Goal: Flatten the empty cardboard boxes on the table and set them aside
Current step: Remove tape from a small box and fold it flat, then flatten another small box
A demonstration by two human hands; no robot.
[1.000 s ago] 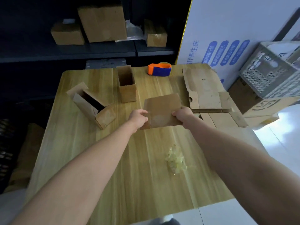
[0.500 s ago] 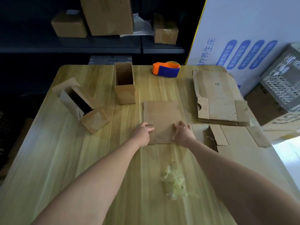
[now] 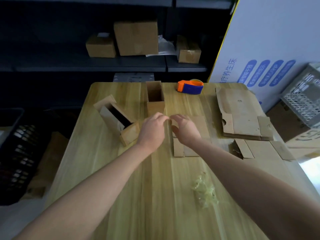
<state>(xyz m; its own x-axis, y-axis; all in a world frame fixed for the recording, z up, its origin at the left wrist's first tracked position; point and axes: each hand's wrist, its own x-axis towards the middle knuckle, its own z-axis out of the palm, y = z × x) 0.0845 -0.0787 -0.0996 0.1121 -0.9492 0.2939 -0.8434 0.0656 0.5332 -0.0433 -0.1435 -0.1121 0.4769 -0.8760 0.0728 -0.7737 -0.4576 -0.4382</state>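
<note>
cardboard piece lies flat under right hand.

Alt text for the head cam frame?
A person's left hand and right hand meet over a flattened box on a wooden table. Nearby sit an upright open box, a tipped open box and a tape dispenser; more flattened cardboard lies at the right.

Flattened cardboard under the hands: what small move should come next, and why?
Probably slide the flattened cardboard right onto the flat pile: it lies flat, the left hand and right hand are at its far edge, and that pile sits just beside it.
</note>
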